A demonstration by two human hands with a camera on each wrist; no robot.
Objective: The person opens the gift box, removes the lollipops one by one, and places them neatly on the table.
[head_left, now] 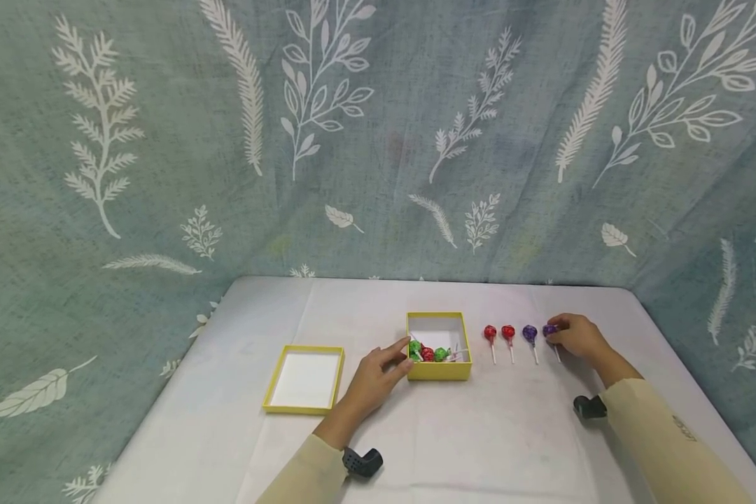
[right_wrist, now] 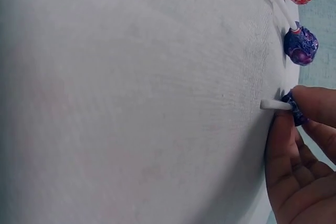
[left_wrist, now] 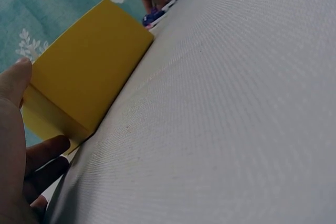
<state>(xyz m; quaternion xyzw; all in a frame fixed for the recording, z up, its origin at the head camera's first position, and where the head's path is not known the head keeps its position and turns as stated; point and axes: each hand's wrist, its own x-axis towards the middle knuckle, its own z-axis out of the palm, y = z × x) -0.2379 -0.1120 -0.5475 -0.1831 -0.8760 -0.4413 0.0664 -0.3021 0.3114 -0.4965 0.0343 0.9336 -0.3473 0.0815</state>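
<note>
My right hand [head_left: 577, 335] pinches the head of a purple lollipop [right_wrist: 294, 109] between thumb and fingers at the right end of a row; its white stick shows in the right wrist view. Beside it lies another purple lollipop [head_left: 530, 334], then two red lollipops, one red lollipop [head_left: 508, 332] and a farther red lollipop [head_left: 490, 332]. My left hand [head_left: 376, 374] rests against the left side of an open yellow box [head_left: 439, 372], its fingers relaxed. Inside the box are several wrapped lollipops, among them a green lollipop [head_left: 442, 355] and a red lollipop [head_left: 427, 355].
A yellow-rimmed box lid [head_left: 304, 379] with a white inside lies on the left of the white-covered table [head_left: 479, 434]. A green-grey leaf-patterned cloth [head_left: 378, 210] hangs behind the table and along its sides.
</note>
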